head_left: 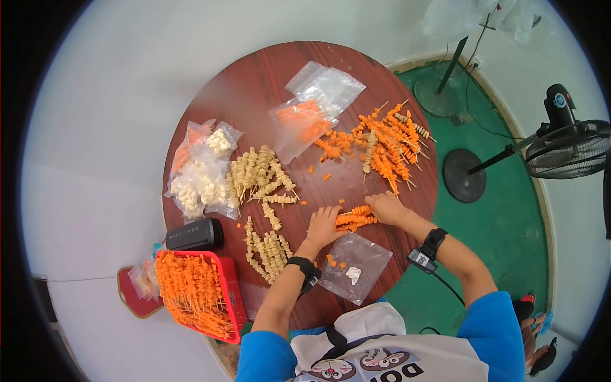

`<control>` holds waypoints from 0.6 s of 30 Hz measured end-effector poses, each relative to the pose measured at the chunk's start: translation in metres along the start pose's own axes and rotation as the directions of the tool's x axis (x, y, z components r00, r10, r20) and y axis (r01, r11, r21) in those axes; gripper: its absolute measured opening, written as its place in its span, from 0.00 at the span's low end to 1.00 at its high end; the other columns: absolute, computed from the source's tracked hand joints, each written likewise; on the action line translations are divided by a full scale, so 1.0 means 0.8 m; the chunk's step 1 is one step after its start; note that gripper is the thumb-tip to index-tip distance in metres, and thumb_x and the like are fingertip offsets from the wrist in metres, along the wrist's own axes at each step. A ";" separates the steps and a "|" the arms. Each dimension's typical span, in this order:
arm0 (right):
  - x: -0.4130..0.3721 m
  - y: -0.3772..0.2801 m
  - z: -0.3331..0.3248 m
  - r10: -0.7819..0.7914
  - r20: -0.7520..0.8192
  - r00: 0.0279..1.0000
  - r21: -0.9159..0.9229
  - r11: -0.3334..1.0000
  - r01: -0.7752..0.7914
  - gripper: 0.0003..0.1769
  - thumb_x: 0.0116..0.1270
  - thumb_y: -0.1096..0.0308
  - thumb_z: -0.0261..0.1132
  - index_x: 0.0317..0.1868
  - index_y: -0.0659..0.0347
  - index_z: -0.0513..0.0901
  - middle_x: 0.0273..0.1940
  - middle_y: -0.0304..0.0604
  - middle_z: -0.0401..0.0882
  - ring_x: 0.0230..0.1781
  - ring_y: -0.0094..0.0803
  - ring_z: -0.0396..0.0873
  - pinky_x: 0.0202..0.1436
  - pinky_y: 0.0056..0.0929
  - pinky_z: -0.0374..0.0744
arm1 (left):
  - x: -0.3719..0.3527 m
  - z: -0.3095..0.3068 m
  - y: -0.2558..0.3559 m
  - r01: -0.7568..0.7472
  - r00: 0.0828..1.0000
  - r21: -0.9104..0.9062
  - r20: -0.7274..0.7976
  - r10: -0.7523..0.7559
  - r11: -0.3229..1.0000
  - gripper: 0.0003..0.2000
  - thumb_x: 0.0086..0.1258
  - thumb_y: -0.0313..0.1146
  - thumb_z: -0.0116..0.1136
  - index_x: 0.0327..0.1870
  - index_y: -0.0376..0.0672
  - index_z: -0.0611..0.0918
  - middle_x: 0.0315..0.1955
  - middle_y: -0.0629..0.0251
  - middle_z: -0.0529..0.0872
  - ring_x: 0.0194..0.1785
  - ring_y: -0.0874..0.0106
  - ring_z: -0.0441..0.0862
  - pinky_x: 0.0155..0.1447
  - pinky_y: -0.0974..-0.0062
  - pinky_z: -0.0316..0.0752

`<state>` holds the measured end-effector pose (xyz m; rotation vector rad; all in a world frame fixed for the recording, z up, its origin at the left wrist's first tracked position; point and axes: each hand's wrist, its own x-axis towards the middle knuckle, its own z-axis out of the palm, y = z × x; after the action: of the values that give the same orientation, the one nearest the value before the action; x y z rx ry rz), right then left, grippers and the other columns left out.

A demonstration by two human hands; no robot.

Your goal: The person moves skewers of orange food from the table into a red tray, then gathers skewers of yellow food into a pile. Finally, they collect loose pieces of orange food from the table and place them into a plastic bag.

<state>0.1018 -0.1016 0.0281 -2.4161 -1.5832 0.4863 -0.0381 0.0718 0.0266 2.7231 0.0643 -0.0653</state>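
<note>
Several orange skewers (356,219) lie side by side near the front of the round table, between my two hands. My left hand (324,225) has its fingers closed on their left end, and my right hand (387,209) grips the right end. A flat clear plastic bag (366,258) is just below them, with a few orange bits and a crumpled white piece on it. Pale beige skewers (270,251) lie to the left of my left hand. Past my right hand spreads a loose pile of orange skewers (388,146) with a few beige ones mixed in.
On the dark red table (248,70) are bagged orange skewers (302,121), bags of pale pieces (203,181), more beige skewers (254,169) and a black speaker-like box (194,234). A red basket (234,299) full of orange skewers stands lower left. A fan (566,149) stands right.
</note>
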 end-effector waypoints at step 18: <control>0.038 0.007 0.016 0.219 -0.091 0.972 0.499 0.854 -0.146 0.17 0.56 0.69 0.53 0.46 0.61 0.76 0.45 0.51 0.73 0.45 0.45 0.72 0.48 0.38 0.69 | -0.076 0.001 0.013 0.501 0.863 -0.050 0.106 -0.494 0.864 0.37 0.51 0.40 0.60 0.61 0.38 0.56 0.42 0.56 0.74 0.45 0.61 0.70 0.48 0.66 0.60</control>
<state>0.1131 -0.0761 0.0096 -2.1522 -1.0159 0.6402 -0.0986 0.0595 0.0336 2.5514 0.7318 -0.3266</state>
